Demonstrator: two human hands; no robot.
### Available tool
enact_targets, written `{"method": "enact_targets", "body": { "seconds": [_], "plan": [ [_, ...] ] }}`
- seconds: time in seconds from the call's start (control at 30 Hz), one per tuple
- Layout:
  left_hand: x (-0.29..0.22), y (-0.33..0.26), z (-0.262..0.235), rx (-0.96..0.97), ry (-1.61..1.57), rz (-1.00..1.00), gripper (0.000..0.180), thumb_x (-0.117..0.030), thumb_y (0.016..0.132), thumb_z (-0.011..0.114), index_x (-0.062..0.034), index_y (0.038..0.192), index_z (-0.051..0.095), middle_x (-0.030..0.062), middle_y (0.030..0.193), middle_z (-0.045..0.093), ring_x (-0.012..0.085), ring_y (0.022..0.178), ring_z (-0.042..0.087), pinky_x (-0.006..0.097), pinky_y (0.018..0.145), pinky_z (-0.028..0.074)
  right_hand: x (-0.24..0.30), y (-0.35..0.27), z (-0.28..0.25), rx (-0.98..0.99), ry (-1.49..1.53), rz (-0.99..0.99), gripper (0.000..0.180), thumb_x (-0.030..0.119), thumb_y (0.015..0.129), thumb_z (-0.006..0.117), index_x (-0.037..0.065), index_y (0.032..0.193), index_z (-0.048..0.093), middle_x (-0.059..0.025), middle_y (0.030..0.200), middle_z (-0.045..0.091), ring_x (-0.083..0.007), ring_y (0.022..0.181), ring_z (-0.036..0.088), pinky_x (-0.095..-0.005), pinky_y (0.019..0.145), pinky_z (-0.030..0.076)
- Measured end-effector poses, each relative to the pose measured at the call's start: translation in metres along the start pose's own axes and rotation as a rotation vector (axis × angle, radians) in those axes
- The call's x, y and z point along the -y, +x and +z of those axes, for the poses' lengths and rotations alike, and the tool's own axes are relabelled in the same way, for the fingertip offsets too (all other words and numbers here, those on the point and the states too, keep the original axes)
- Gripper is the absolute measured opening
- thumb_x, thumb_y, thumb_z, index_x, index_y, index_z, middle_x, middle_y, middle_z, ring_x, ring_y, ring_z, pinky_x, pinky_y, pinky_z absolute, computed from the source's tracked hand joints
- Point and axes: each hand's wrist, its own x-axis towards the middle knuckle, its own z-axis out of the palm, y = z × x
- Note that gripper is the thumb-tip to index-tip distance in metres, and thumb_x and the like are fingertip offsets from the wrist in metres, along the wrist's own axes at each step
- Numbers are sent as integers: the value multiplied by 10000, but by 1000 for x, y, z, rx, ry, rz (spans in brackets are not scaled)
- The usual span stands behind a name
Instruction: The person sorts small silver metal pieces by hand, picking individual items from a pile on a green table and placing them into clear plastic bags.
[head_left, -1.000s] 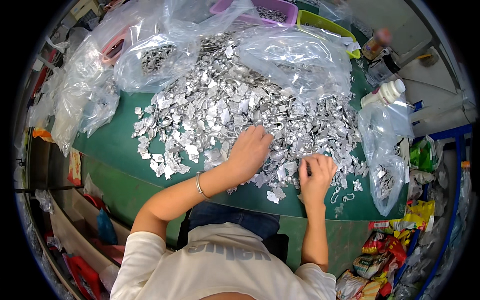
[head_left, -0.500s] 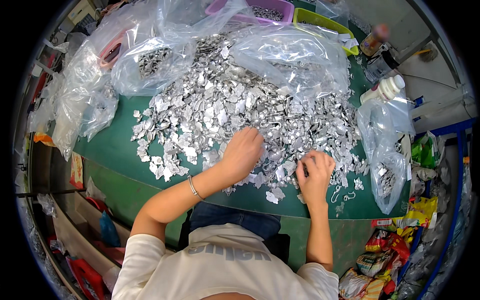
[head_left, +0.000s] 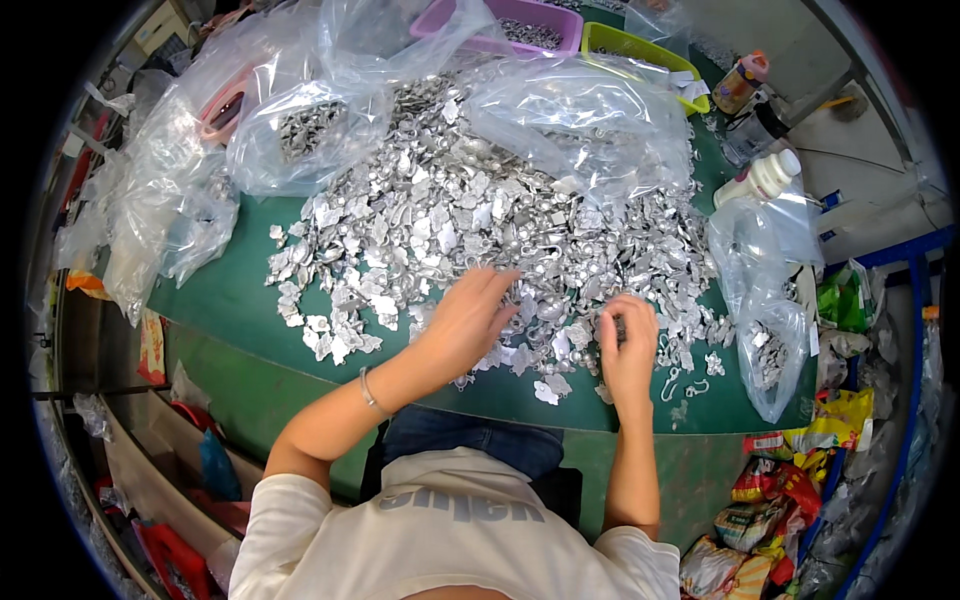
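Observation:
A broad heap of small silver metal pieces (head_left: pixel 430 215), flat and irregular in outline, spreads over the green table (head_left: pixel 240 340). At the heap's near edge is my left hand (head_left: pixel 468 318), a bangle on its wrist. Its thumb stands apart from the stretched fingers, and I see nothing held between them. To the right, my right hand (head_left: pixel 630 345) has its fingers curled toward the thumb around small dark grey metal pieces (head_left: pixel 620 328), partly hidden by the fingers. Several hook-shaped pieces (head_left: pixel 670 384) lie on the table just right of that hand.
Clear plastic bags (head_left: pixel 590 110) lie over the heap's far side, others at the left. A purple basin (head_left: pixel 440 18) and a green basin (head_left: pixel 640 45) stand behind. Bottles (head_left: pixel 758 178) and a knotted bag of pieces (head_left: pixel 768 350) line the right edge. Packets (head_left: pixel 750 520) lie lower right.
My left hand has drawn slightly back and left, its thumb and fingers now spread apart. My right hand has turned a little, bringing the dark pieces in its fingers into view.

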Motion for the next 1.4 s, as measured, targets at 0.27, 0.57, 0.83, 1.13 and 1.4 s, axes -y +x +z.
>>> {"method": "enact_targets", "body": {
  "seconds": [0.27,0.57,0.83,1.13,1.4],
  "plan": [
    [27,-167,-38,-620,-301,-72,155,9,893,449,5,970,583,37,623,513,92,496,444,219,456,336,-6,-78,-81,1089,934,515,82,44,845,612,-13,899,638,-53,844,643,-89,760,577,-231,678,457],
    [155,-459,56,417,344,-1342,244,-104,817,560,-4,1036,602,135,751,636,237,634,569,394,635,479,-219,-293,2,905,522,1388,303,201,858,591,-27,1057,602,-129,920,666,-200,811,634,-309,722,495],
    [140,-475,44,571,-175,-1714,226,-101,820,543,-21,1018,614,126,801,647,234,660,574,372,659,478,-219,-374,104,1021,575,1683,342,235,848,596,3,1099,593,-129,1022,645,-210,895,612,-364,793,487],
    [113,-433,45,506,-360,-1759,212,-98,822,524,-40,998,628,115,856,659,230,689,580,347,685,476,-219,-319,124,896,708,1815,347,257,852,580,39,1122,592,-112,1064,629,-200,942,591,-374,825,475],
    [174,-425,78,539,-122,-1191,208,-95,824,507,-57,979,640,105,906,670,227,714,585,325,708,475,-253,-281,78,1011,721,1561,354,277,856,566,70,1142,591,-96,1102,614,-192,984,572,-383,854,464]
  ]
}}
